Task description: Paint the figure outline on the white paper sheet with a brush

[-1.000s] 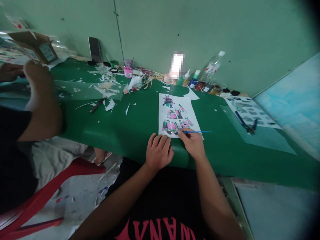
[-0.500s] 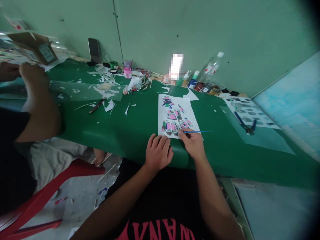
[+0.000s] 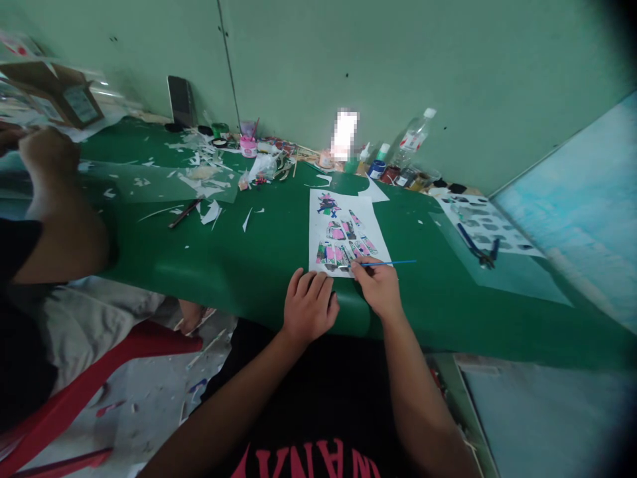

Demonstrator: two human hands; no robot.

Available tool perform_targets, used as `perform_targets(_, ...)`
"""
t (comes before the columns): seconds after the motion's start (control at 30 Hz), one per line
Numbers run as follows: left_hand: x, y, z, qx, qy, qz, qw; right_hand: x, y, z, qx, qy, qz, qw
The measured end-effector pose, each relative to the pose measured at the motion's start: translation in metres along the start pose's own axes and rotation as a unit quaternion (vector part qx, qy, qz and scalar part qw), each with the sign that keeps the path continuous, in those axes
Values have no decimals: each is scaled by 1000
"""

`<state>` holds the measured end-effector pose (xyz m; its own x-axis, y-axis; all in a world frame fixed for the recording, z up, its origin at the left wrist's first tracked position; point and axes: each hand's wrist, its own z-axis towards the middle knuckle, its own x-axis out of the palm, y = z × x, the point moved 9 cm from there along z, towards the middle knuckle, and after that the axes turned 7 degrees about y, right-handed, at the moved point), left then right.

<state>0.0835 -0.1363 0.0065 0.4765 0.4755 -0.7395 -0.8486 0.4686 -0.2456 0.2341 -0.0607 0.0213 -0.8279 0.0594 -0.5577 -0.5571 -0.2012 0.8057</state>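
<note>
A white paper sheet (image 3: 378,229) with pink, green and dark painted shapes lies on the green tabletop in front of me. My right hand (image 3: 378,285) rests on the sheet's lower right corner, pinching a thin blue paintbrush (image 3: 393,263). The handle points right, and the tip sits low on the painted shapes, by the thumb and fingers. At the sheet's lower left edge lies my left hand (image 3: 309,305), palm down, its fingers bent loosely and slightly apart with nothing visible in them.
Paint jars (image 3: 377,169) and a clear bottle (image 3: 414,138) line the wall. Blue-handled pliers (image 3: 478,251) lie at right on a translucent sheet. Paper scraps (image 3: 212,212) and a dark stick (image 3: 184,214) are at left, near another person's arm (image 3: 64,199).
My view has turned slightly right, so everything sits a little further left. Both hands and the paintbrush keep nearly the same place on the sheet.
</note>
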Motion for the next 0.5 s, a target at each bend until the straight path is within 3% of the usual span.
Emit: perform_targets(0.5, -1, 0, 1, 0, 2, 3, 1000, 1, 0, 1, -2, 4, -2, 1000)
